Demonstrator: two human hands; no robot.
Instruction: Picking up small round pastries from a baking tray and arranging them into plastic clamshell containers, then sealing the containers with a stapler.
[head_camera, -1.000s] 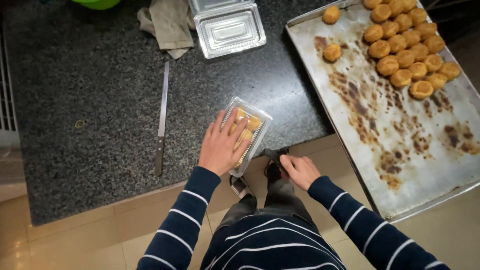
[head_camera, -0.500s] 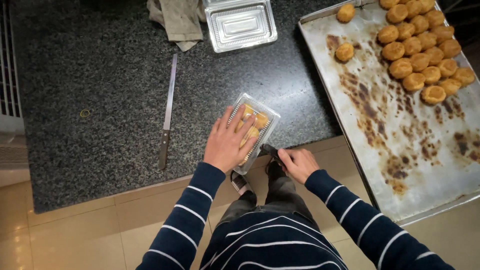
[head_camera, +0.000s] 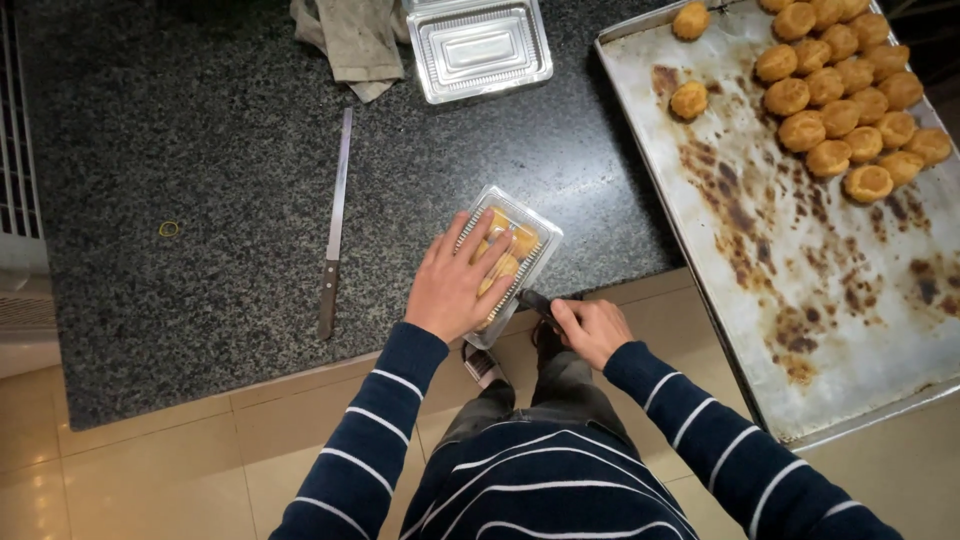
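Note:
A clear plastic box (head_camera: 532, 228) with golden pastries inside lies at the front edge of the dark granite counter (head_camera: 200, 150). My left hand (head_camera: 458, 288) lies flat on its lid, fingers spread, pressing it down. My right hand (head_camera: 592, 330) is just off the counter edge. It grips a small dark tool (head_camera: 534, 301) whose tip meets the near right edge of the box. I cannot tell what kind of tool it is.
A large stained baking tray (head_camera: 800, 300) sits to the right with several round pastries (head_camera: 840, 100) at its far end. A long knife (head_camera: 335, 220) lies left of the box. An empty clear box (head_camera: 480, 45), a cloth (head_camera: 355, 35) and a rubber band (head_camera: 170, 229) are on the counter.
My right hand has closed in slightly with the dark tool towards the edge of the box. My left hand stays pressed on the lid.

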